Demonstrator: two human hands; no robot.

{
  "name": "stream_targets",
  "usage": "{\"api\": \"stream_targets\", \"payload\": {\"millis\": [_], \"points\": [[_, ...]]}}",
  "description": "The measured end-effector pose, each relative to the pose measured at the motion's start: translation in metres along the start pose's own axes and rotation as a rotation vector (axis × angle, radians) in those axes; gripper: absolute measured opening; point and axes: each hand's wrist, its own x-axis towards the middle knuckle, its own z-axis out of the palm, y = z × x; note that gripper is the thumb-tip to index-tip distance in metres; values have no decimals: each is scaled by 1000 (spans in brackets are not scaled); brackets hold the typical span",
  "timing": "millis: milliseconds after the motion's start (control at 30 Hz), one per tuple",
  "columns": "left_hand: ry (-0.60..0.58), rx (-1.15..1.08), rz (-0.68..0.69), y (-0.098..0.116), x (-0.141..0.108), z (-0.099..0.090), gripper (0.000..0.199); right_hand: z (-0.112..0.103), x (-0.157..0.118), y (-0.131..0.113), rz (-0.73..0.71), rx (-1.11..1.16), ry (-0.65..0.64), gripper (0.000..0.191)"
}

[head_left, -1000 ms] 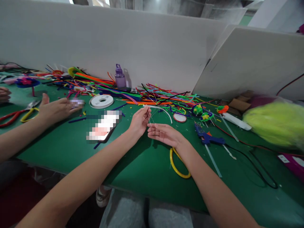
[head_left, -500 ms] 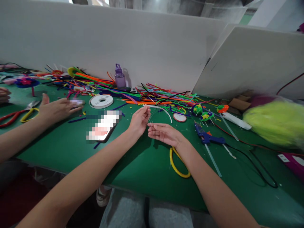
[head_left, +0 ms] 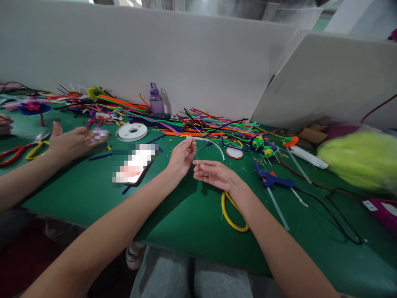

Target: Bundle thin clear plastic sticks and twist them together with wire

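Left hand (head_left: 181, 157) pinches thin wires (head_left: 198, 145) at fingertips, strands fanning up and away from it. Right hand (head_left: 215, 174) open, palm up, fingers flat, just right of the left, touching the wires' lower ends. Yellow loop (head_left: 231, 215) under right wrist. Glue gun (head_left: 271, 179) right of right hand. Co-worker's hand (head_left: 72, 142) far left.

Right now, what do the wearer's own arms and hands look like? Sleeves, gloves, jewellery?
Both forearms are bare up to the frame edge: no sleeves in view. The left hand and right hand wear no gloves, and no rings, watch or bracelets show. No cables or markings on either arm.
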Motion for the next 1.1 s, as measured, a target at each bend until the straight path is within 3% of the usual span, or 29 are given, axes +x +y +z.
{"api": "stream_targets", "payload": {"millis": [233,933,1100], "points": [[-6,-63,11,3,3,1,6,3,-3,2,52,-25,-31,26],[59,-65,8,4,0,3,6,6,-1,2,32,-8,75,19],[64,-98,-11,6,1,4,7,6,-2,3,28,-2,23,22]]}}
